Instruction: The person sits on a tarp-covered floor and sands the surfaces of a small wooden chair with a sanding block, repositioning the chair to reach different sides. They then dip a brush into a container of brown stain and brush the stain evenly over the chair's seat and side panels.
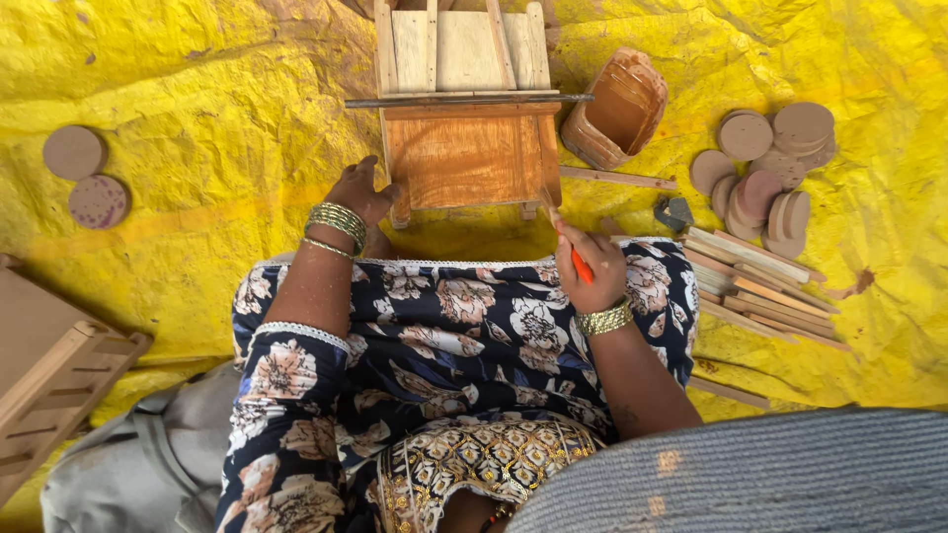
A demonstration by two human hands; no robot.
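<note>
A small wooden cart-like frame [464,99] lies on the yellow sheet [197,109] in front of my knees; its near half is stained reddish brown, its far half is bare pale wood. My left hand [360,190], with gold bangles at the wrist, grips the frame's near left corner. My right hand [590,265] holds a thin orange-handled brush [571,249] whose tip touches the frame's near right edge. A brown-smeared plastic container [617,107] lies tilted just right of the frame.
Round wooden discs [765,168] are heaped at the right, with a stack of thin wooden slats [760,281] below them. Two more discs [84,178] lie far left. Another wooden frame [49,380] sits at the lower left. My floral-clothed lap fills the foreground.
</note>
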